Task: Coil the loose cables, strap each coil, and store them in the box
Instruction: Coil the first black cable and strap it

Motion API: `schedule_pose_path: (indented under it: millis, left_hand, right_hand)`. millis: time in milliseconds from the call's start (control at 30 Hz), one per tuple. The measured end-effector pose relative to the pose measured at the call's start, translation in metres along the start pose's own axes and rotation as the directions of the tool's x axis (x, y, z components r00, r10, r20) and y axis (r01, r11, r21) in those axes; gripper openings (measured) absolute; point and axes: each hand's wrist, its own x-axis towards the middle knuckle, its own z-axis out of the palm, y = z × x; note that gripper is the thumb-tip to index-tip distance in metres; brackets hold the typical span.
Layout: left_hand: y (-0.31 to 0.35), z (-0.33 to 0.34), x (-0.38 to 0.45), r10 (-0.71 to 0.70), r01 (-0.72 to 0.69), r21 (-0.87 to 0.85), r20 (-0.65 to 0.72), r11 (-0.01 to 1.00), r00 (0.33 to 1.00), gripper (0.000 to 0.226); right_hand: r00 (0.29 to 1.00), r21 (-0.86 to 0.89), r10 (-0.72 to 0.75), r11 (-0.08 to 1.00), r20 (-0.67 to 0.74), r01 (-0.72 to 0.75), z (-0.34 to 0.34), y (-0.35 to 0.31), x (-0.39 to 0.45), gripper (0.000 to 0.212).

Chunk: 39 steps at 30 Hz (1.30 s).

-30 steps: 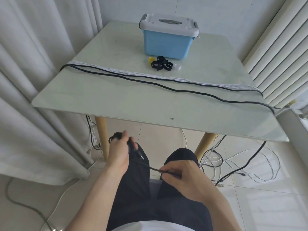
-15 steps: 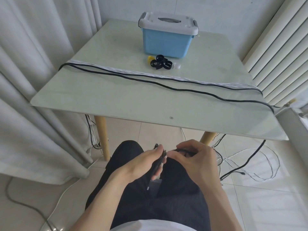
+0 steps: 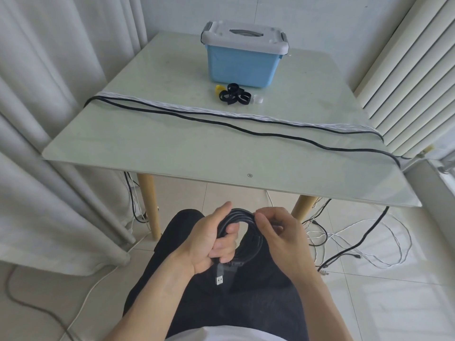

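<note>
Left hand grips one round coil of smooth black cable above the lap, right hand pinching its top, USB plug hanging; two black cables and a white bundle cross the glossy desk before one lidded blue box near its far edge.

- The person sits with both forearms reaching forward over their dark-trousered lap, the hands meeting just short of the near edge of the table.
- The left hand is palm-up, fingers curled through the black cable coil and gripping its left side; the thumb points up toward the table.
- The right hand comes in from the right, back of the hand up, fingertips pinching the coil's upper right arc.
- Both wrists are bare, and the hands sit close together, almost touching across the coil.
</note>
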Motion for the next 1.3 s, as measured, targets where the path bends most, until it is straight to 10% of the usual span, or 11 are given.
schedule_pose_path:
  millis: [167, 433, 733, 933, 1033, 1300]
  left_hand:
    - [0.003, 0.013, 0.003, -0.006, 0.009, -0.107, 0.028, 0.994, 1.000, 0.050]
    - [0.036, 0.028, 0.023, -0.052, 0.067, -0.083, 0.172, 0.994, 0.984, 0.034]
    - [0.081, 0.062, 0.049, 0.241, -0.251, 0.336, 0.073, 0.908, 0.968, 0.048]
    - [0.122, 0.066, 0.070, 0.215, -0.218, -0.098, -0.046, 0.971, 0.976, 0.046]
    - [0.131, 0.058, 0.079, 0.208, -0.174, -0.334, 0.066, 0.926, 0.976, 0.044]
    - [0.170, 0.031, 0.121, 0.161, -0.128, -0.136, 0.275, 0.982, 0.948, 0.032]
  right_hand:
    - [0.946, 0.634, 0.290, 0.707, 0.143, -0.313, 0.015, -0.012, 0.004, 0.018]
    - [0.900, 0.633, 0.435, 0.703, -0.021, -0.324, 0.014, -0.028, 0.034, 0.015]
    - [0.925, 0.339, 0.091, 0.940, -0.369, 0.043, -0.032, -0.074, 0.080, 0.033]
    - [0.941, 0.521, 0.305, 0.785, 0.146, -0.335, -0.028, -0.097, 0.126, 0.037]
    - [0.933, 0.590, 0.306, 0.724, 0.188, -0.356, -0.018, -0.096, 0.152, 0.040]
    - [0.932, 0.543, 0.307, 0.759, 0.190, -0.361, -0.020, -0.105, 0.209, 0.030]
